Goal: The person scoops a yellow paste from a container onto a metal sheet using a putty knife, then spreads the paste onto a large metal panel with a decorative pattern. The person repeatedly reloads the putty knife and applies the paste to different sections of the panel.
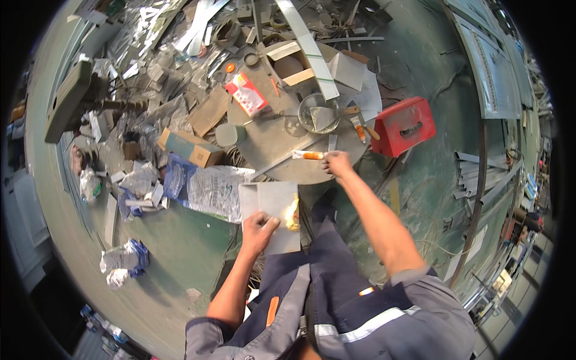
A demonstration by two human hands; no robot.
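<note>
In front of my lap, my left hand [259, 229] is closed on a flat grey panel [270, 195]. A smear of yellow paste [292, 215] lies along the panel's right side. My right hand [337, 163], at the near edge of a round tabletop [273, 147], pinches one end of an orange-and-white tube [309, 155]; the tube points left. Just beyond that hand sit a similar tube [359, 129] and a metal pan [304, 120]. Across the pan rests a putty knife [324, 118] with a wooden handle.
A red box with a slot [405, 126] stands right of the tabletop. On the tabletop are a red-and-white carton [246, 95] and an open cardboard box [291, 62]. Scrap and metal strips pile up at the far left. Plastic-wrapped packs [219, 189] lie left of the panel.
</note>
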